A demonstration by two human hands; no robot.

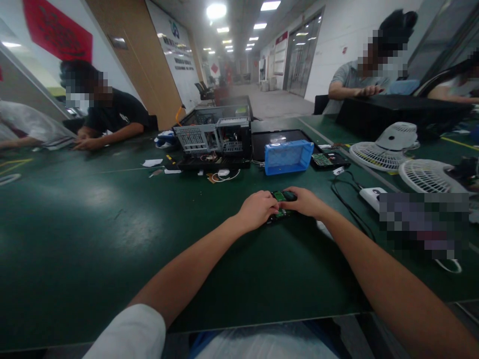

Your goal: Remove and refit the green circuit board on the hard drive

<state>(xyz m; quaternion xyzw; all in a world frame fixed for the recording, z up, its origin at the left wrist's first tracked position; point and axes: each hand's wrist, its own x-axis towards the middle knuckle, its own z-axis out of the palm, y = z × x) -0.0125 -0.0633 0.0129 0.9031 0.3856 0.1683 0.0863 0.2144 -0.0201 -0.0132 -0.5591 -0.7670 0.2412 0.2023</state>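
A small black device with an exposed green circuit board (279, 196) lies low over the green table, between my two hands. My left hand (258, 208) grips its left side, fingers bent over the board. At its right side my right hand (302, 201) is closed on it, with thumb and fingers reaching over the top. The fingers hide much of the board, and its exact kind cannot be made out. Beyond the hands stands a blue plastic bin (288, 157), tipped so that its open side faces me.
An opened computer case (213, 134) stands behind, left of a flat black panel (280, 137). Another board in a black frame (329, 160) lies right of the bin. White fans (377, 149), a black cable (346, 199) and a power strip (370, 194) occupy the right. Other people sit across the table.
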